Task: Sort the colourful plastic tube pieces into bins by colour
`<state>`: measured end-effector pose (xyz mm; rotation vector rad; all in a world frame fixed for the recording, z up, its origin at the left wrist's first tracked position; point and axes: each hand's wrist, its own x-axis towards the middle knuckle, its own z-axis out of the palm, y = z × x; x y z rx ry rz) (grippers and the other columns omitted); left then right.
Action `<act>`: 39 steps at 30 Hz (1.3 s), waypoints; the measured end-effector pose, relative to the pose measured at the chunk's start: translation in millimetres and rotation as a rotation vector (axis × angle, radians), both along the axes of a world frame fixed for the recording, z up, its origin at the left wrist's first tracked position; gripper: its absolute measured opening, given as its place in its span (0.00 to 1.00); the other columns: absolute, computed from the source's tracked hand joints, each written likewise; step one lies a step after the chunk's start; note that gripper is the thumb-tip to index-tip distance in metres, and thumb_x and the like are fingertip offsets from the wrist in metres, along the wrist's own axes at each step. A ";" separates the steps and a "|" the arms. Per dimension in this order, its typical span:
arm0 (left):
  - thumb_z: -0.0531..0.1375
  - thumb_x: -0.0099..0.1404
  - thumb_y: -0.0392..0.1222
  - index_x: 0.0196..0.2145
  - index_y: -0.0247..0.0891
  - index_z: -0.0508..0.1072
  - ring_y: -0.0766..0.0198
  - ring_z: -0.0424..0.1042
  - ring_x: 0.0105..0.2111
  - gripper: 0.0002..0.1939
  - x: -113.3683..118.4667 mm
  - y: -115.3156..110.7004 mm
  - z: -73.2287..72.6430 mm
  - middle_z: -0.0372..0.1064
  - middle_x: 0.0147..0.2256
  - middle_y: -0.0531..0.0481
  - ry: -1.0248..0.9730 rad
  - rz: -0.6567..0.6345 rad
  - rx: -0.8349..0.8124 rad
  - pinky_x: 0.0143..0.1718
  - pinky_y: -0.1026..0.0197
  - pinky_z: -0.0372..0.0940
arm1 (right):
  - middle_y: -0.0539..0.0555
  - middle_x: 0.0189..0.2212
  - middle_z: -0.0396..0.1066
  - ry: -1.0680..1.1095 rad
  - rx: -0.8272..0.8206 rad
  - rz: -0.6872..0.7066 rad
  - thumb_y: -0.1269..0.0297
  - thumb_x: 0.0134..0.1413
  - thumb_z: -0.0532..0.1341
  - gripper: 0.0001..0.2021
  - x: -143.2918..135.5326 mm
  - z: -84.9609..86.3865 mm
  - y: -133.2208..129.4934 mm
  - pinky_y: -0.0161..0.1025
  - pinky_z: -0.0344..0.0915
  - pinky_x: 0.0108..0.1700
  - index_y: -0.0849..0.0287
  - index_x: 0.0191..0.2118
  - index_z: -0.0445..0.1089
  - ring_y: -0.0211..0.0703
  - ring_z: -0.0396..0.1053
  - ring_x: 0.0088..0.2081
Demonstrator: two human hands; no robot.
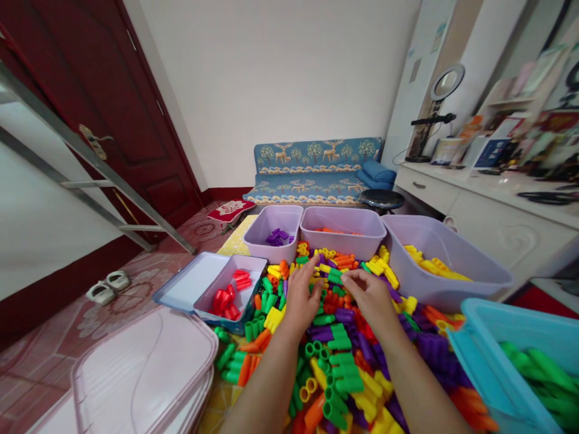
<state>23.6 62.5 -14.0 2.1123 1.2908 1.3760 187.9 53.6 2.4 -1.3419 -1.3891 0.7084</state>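
My left hand (304, 295) hovers over the middle of a big pile of plastic tube-shaped building blocks, its fingers spread and nothing plainly held. Just right of it, my right hand (368, 296) has its fingers curled together at the end of a green tube block (335, 276) and seems to pinch it. Yellow, orange, purple and green blocks lie loose under and around both hands. Close below are joined green blocks (346, 367) and a purple block (344, 316). My forearms cover part of the pile.
Behind the pile stand lilac bins with purple (270, 250), orange (341, 244) and yellow blocks (446, 295). A bin (205, 307) at left holds red blocks; a blue bin (479, 337) at right holds green ones. Stacked lids (145, 367) lie front left. A sofa (316, 169) stands beyond.
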 end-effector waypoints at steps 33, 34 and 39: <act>0.61 0.56 0.42 0.49 0.47 0.72 0.54 0.69 0.47 0.21 -10.1 -17.8 46.2 0.72 0.46 0.49 0.643 0.042 -0.266 0.48 0.55 0.65 | 0.52 0.28 0.73 -0.028 -0.085 0.090 0.58 0.46 0.60 0.13 6.5 -4.4 1.3 0.37 0.65 0.27 0.59 0.37 0.70 0.40 0.67 0.24; 0.60 0.56 0.40 0.49 0.47 0.72 0.54 0.69 0.48 0.21 -9.3 -18.4 46.1 0.72 0.46 0.49 0.661 0.032 -0.273 0.49 0.55 0.64 | 0.52 0.28 0.73 -0.036 -0.090 0.102 0.58 0.46 0.59 0.13 5.7 -5.0 1.3 0.37 0.65 0.28 0.58 0.38 0.70 0.40 0.67 0.24; 0.57 0.56 0.37 0.46 0.46 0.74 0.56 0.71 0.45 0.19 -4.0 -16.9 40.2 0.72 0.45 0.49 0.660 0.064 -0.295 0.46 0.57 0.66 | 0.53 0.32 0.74 -0.026 -0.069 0.131 0.61 0.46 0.59 0.12 3.1 -7.1 0.9 0.38 0.67 0.30 0.59 0.37 0.71 0.40 0.69 0.26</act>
